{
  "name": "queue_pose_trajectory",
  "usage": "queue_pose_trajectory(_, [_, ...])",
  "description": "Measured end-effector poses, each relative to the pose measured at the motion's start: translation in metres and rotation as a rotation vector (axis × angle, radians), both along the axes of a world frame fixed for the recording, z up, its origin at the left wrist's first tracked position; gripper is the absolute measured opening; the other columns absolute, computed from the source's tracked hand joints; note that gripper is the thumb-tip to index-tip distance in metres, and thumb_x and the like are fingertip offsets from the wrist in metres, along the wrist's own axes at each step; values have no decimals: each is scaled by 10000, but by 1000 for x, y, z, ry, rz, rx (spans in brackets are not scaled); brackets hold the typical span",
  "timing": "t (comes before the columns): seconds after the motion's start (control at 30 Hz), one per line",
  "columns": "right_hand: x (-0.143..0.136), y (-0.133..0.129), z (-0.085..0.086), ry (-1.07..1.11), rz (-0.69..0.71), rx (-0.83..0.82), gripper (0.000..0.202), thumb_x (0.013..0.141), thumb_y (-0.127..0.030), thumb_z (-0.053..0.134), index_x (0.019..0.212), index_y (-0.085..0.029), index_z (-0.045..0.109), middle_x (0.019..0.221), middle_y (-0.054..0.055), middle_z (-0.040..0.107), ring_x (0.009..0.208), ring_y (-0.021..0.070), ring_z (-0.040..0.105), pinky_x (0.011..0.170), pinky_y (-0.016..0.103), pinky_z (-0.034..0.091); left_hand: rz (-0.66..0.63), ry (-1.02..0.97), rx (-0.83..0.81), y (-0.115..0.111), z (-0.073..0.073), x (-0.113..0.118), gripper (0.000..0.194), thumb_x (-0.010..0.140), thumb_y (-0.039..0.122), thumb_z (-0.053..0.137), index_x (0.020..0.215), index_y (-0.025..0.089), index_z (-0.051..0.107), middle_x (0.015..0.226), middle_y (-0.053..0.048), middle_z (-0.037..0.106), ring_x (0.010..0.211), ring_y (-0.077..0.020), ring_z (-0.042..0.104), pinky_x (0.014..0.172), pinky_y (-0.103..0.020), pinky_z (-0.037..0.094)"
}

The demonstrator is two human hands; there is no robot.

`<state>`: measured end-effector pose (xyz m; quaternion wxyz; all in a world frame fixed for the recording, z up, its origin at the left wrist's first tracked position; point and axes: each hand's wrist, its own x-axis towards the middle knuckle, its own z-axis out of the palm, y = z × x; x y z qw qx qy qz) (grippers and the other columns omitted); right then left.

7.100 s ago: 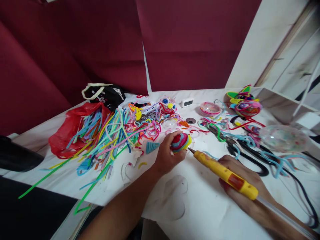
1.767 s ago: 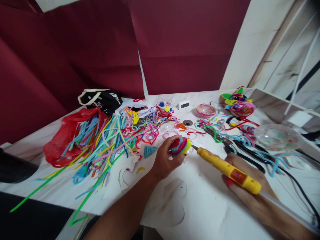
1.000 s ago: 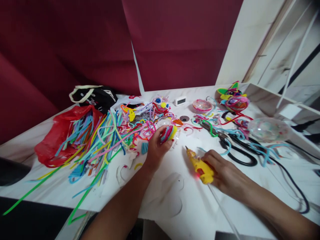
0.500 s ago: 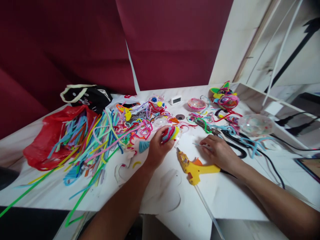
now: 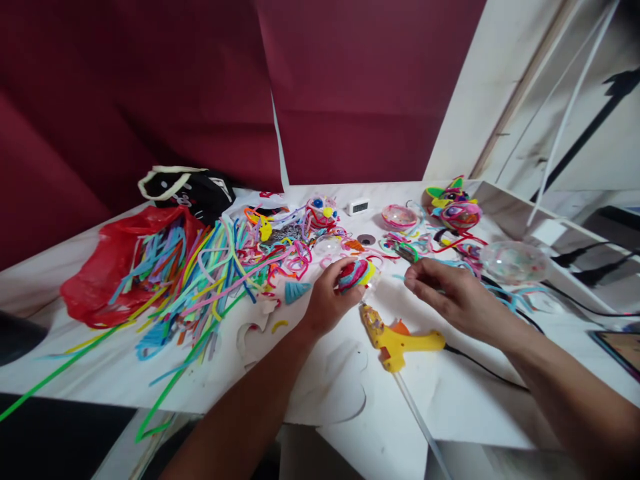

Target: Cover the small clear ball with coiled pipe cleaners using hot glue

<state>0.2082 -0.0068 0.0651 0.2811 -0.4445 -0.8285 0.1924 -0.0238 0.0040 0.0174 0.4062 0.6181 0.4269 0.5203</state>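
In my left hand [image 5: 325, 303], fingers wrapped round it, is a small ball [image 5: 356, 275] covered in rows of pink, blue, red and yellow pipe cleaner. To its right, my right hand [image 5: 440, 290] is raised a little above the table with the fingers pinched. A short light blue pipe cleaner [image 5: 397, 276] sticks out from its fingertips. Just beyond those fingers lies a dark metal cutting tool [image 5: 406, 251]; its handles are mostly hidden by the hand. The yellow hot glue gun [image 5: 400, 339] rests between my hands, its nozzle close to the ball.
At the left, a red plastic bag [image 5: 100, 280] spills many pipe cleaners [image 5: 220, 267]. Behind are a decorated ball [image 5: 323, 212], a small white digital display [image 5: 357, 207], a pink-rimmed clear bowl [image 5: 399, 216] and a colourful figure [image 5: 455, 203]. A clear dome [image 5: 515, 261] stands at the right.
My right hand has lifted from the table near the glue gun's handle, with the light blue pipe cleaner in its fingers. The view has shifted slightly; the left hand still holds the ball.
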Motion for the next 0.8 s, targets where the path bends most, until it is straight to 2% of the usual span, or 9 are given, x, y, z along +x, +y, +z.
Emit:
queue_pose_trajectory(0.07, [-9, -6, 13, 39, 49, 50, 76, 935, -255, 501, 899, -219, 557, 796, 6, 614, 670, 137, 552, 573, 240, 431, -1, 15, 4, 0, 0, 0, 529, 711, 297, 691, 1210, 157, 588, 1273, -128, 619, 1157, -274, 602, 981, -369, 505])
queue_pose_trajectory(0.13, [-17, -9, 17, 52, 86, 133, 61, 924, -194, 518, 900, -211, 571, 809, 5, 616, 682, 128, 552, 596, 240, 424, -2, 39, 28, 0, 0, 0, 530, 702, 298, 695, 1202, 154, 590, 1256, -129, 626, 1148, -272, 603, 981, -370, 501])
queue_pose_trajectory(0.27, [-24, -9, 12, 61, 130, 270, 87, 930, -135, 525, 898, -192, 582, 807, 13, 602, 734, 127, 554, 644, 237, 420, 5, 107, 93, 0, 1, 0, 497, 691, 254, 670, 1172, 152, 601, 1228, -124, 636, 1121, -260, 610, 979, -369, 493])
queue_pose_trajectory(0.5, [-26, -8, 6, 52, 155, 349, 75, 932, -119, 543, 915, -166, 600, 819, 36, 591, 750, 134, 552, 652, 236, 429, 10, 174, 109, -4, 8, 0, 513, 673, 243, 650, 1172, 134, 598, 1204, -138, 632, 1089, -261, 616, 959, -375, 498])
queue_pose_trajectory(0.8, [-26, -5, -1, 30, 163, 337, 75, 936, -121, 547, 915, -162, 606, 826, 42, 574, 752, 145, 548, 683, 271, 439, -5, 223, 150, -5, 9, 0, 501, 679, 209, 636, 1173, 141, 591, 1192, -133, 625, 1077, -259, 616, 958, -389, 502])
